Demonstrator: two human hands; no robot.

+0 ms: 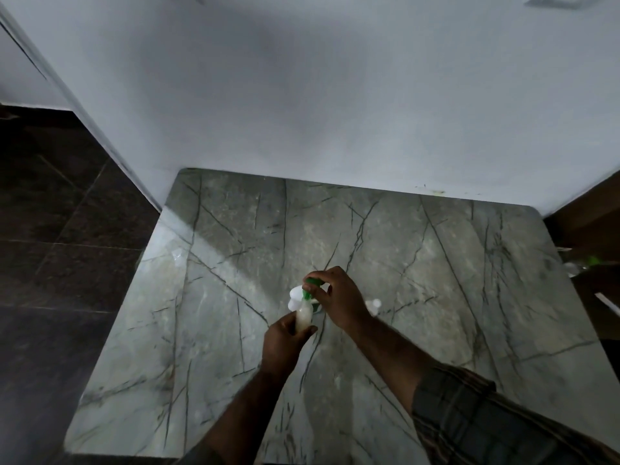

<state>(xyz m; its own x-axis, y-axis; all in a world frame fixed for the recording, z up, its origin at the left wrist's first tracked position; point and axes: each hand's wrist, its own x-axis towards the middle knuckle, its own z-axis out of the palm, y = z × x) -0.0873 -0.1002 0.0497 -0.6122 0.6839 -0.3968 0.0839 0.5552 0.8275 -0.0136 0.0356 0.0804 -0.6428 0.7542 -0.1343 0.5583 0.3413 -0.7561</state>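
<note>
Bottle: a small bottle point(303, 315) with white stuff inside is held up over the middle of the table point(436, 263). It leans a little, with its top pointing far.
Cap: a green cap point(313, 282) sits on the far end of the bottle.
Left hand: the left hand point(285, 344) has its fingers curled round the low part of the bottle.
Right hand: the right hand point(339, 297) comes from the right and pinches the green cap with its fingertips.
Sleeve: a dark checked sleeve point(469, 414) covers the right arm near the bottom right corner.
White round thing: a white round thing point(295, 293) sits on the table just behind the bottle. It is partly hidden and I cannot tell what it is.
Small white thing: a small white thing point(375, 304) lies on the table just right of the right hand. It is too blurry to tell more.
Far edge: the far edge of the table touches the pale wall point(302, 95).
Left edge: the left edge drops off to the dark floor point(50, 229).
Right edge: past the right edge it is dark, with a green bit point(593, 261) close by.
Near edge: the near edge runs along the bottom of the picture, under the arms.
Open room: bare grey stone with dark lines lies all round the hands, most of it to the left and far side.
Count: one bottle, one green cap, one white round thing, one small white thing, one table, two hands.
</note>
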